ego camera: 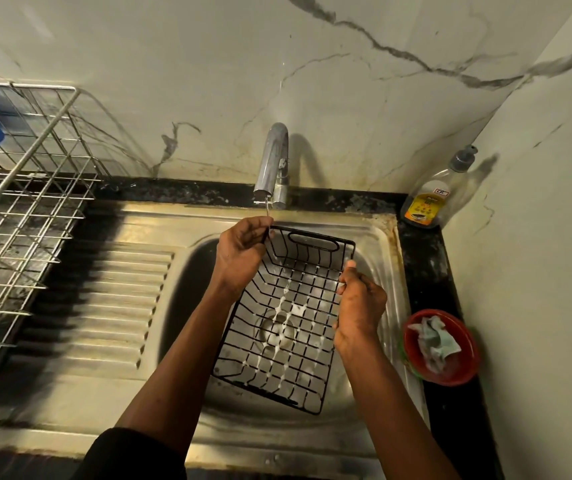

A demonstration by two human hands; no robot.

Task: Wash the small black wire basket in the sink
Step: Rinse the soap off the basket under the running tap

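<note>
Left hand (241, 249) & right hand (359, 306) each pinch opposite rims of black wire basket (282, 320), held over sink (386, 244) under tap (272, 164). Looks light, stiff, soapy-slick; rim wires give best hold.

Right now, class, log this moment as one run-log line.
phase: washing | left hand: grips wire basket far corner | right hand: pinches right rim | tap: thin stream | wire basket: over sink, suds on wires
</note>
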